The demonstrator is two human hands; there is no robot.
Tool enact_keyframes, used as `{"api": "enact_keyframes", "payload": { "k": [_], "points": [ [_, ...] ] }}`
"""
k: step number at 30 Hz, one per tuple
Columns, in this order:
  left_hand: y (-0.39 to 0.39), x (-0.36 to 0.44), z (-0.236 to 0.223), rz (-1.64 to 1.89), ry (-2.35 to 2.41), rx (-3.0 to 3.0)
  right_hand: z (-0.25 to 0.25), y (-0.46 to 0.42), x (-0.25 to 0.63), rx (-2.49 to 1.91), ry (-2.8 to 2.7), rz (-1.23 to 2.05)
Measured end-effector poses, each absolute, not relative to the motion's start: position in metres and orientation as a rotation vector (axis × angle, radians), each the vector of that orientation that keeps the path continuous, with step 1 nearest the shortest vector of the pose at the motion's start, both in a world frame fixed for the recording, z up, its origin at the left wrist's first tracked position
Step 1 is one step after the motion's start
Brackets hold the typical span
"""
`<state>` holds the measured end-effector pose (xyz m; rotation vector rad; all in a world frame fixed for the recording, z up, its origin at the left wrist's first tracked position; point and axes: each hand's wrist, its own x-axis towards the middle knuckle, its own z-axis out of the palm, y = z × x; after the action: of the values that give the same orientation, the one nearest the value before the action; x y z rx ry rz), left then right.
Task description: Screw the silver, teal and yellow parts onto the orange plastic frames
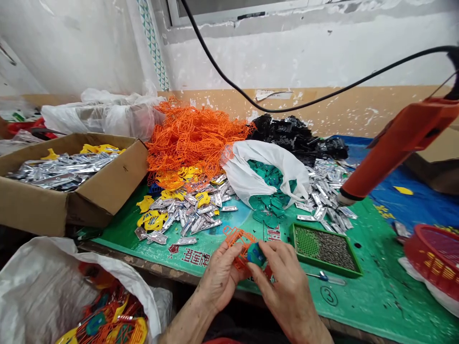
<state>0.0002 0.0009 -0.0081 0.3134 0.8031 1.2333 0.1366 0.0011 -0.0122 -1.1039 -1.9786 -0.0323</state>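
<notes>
My left hand (221,274) is closed on an orange plastic lattice frame (239,235), just over the front edge of the table. A teal plastic piece (256,254) is pinched between the thumb and fingers of my right hand (289,279) and held against that frame. Whether the two parts are joined I cannot tell, as fingers cover part of them. Beyond my hands, similar teal pieces (268,203) spill out of a white plastic bag (242,165). A heap of orange lattice frames (197,136) lies farther back.
Metal and yellow parts (186,210) are piled left of centre. At right are a green tray (296,251) of small metal pieces, a screwdriver (326,278), a red basket (430,253) and a hanging orange power screwdriver (398,148). A cardboard box (111,191) and filled sack (32,282) stand left.
</notes>
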Motion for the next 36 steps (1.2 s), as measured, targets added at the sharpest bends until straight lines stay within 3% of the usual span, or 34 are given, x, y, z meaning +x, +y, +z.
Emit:
{"api": "enact_keyframes", "payload": {
  "k": [20,36],
  "points": [
    [-0.003,0.007,-0.014,1.319,0.766,0.215,-0.021,0.007,0.126,-1.122,-1.931,0.295],
    [0.001,0.006,-0.015,1.288,0.752,0.206,-0.015,0.006,0.121,-1.221,-1.844,0.339]
  ]
}}
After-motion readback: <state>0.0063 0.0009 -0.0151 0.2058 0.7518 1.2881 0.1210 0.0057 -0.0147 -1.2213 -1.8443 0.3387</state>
